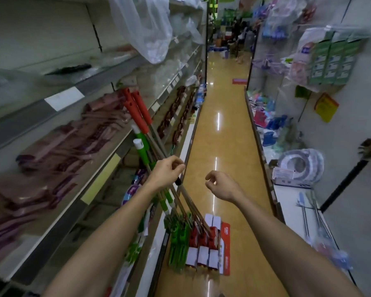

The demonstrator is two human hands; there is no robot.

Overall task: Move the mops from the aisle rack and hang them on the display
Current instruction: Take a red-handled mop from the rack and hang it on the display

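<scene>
Left hand (166, 171) fingers clamped on mop poles (156, 146); right hand (220, 184) loosely curled, holding nothing. Grip poles tight, lift mop heads (193, 239) off floor (219, 129) slowly.

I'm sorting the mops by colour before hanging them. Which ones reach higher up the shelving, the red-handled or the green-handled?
The red-handled mops: their grips top out above the green-handled mops, whose white-capped ends sit lower, nearer the left hand.

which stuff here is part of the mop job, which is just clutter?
Job:
- red-handled mops, leaning on the shelving
- green-handled mops, same bundle
- left hand, grip closed on the shafts
- right hand, empty, fingers curled

Clutter:
- plastic bags up top
- pink packs on shelf
- hose coil
- yellow sign
</scene>
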